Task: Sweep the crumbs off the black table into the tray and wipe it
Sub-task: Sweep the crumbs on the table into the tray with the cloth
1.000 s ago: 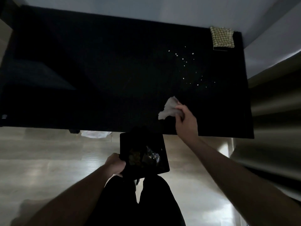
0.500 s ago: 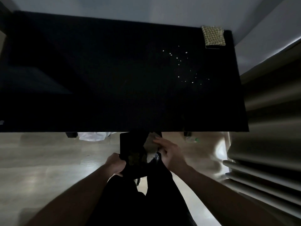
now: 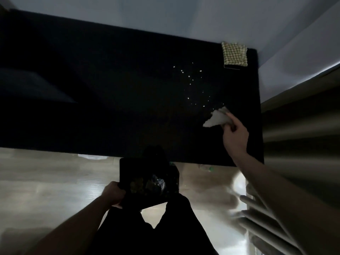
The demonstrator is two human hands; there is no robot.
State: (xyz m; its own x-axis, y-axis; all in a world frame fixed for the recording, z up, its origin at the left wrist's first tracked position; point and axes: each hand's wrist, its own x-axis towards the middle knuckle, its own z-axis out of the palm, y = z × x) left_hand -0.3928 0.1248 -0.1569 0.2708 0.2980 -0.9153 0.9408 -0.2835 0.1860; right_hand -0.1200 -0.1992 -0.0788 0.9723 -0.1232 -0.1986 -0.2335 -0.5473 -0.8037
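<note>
Pinching a crumpled white tissue [image 3: 217, 119] between curled fingers, the right hand [image 3: 234, 134] rests low over the black tabletop [image 3: 110, 89], with the pale crumbs [image 3: 191, 83] scattered just beyond and to the left of it. Left hand [image 3: 113, 193] grips the near-left edge of a dark tray [image 3: 145, 179], held below the tabletop's near edge and above the pale wood floor [image 3: 46, 181], with dim debris inside. Well beyond the right hand, a woven beige mat [image 3: 234, 54] sits at the far corner.
</note>
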